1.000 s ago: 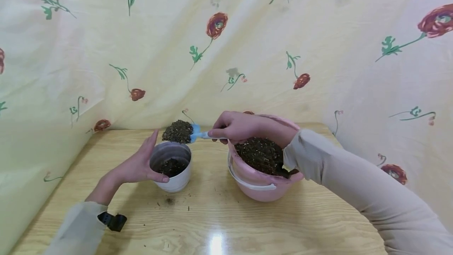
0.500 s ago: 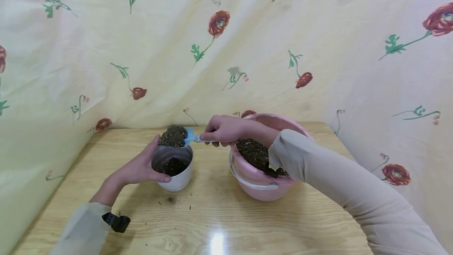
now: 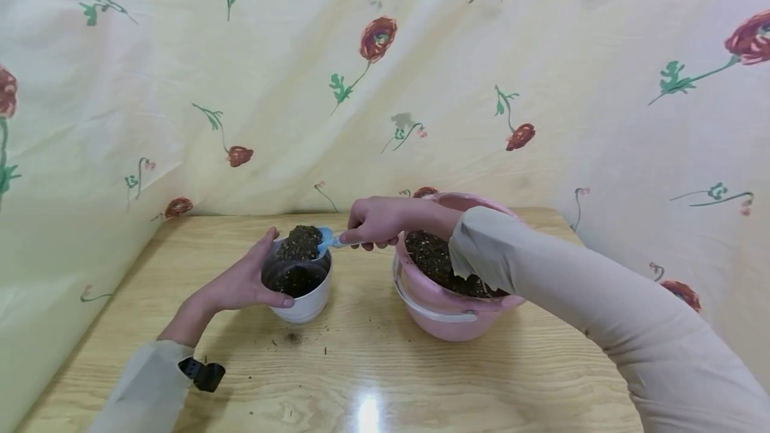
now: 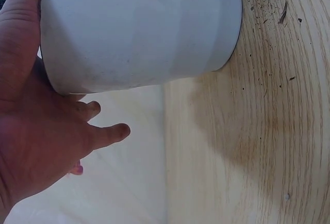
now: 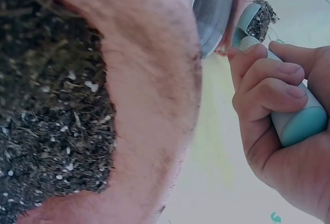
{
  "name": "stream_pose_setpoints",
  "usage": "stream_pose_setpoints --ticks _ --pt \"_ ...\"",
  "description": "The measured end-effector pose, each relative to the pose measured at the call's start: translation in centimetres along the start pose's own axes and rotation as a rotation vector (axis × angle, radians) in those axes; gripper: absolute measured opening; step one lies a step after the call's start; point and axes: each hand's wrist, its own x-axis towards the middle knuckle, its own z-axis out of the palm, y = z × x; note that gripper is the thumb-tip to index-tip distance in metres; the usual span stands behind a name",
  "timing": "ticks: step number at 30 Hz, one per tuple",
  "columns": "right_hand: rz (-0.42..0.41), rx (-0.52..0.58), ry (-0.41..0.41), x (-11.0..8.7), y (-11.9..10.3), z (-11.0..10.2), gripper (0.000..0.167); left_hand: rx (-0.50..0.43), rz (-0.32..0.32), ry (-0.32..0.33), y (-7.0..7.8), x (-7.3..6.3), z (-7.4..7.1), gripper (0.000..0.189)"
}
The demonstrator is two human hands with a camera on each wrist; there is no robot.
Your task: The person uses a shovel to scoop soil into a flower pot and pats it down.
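Observation:
My right hand (image 3: 381, 220) grips the white and teal handle (image 5: 304, 126) of a small garden trowel (image 3: 327, 239). Its light blue blade, heaped with dark soil (image 3: 302, 241), is over the opening of a white plant pot (image 3: 303, 307). More soil (image 3: 296, 280) lies low inside the pot. My left hand (image 3: 243, 282) holds the pot from the left, thumb at the near rim and fingers towards the far side. In the left wrist view, some fingers (image 4: 111, 134) stick out past the pot's wall (image 4: 139, 28).
To the right stands a pink bucket (image 3: 442, 327) of dark soil with white specks, its white handle (image 3: 436, 315) hanging down in front. My right forearm passes over it. Soil crumbs (image 3: 293, 338) dot the wooden table (image 3: 337, 386). A flowered cloth (image 3: 289, 85) hangs behind.
The loaded trowel has come down and slightly left, from above the far rim to over the pot's opening. My left hand has come closer around the pot.

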Motion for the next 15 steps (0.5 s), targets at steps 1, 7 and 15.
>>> stream_pose_setpoints --ticks 1,7,15 --pt "0.003 -0.004 -0.009 0.1 -0.1 -0.1 0.037 0.001 0.000 -0.001 0.0 0.0 0.0 0.133" --pt "0.030 -0.052 -0.054 0.6 -0.8 -0.3 0.039 0.006 -0.015 -0.012 0.0 0.2 0.1 0.134" --pt "0.063 -0.207 -0.074 1.7 -1.7 -0.5 0.043 0.002 -0.028 -0.021 0.1 0.0 -0.1 0.133"
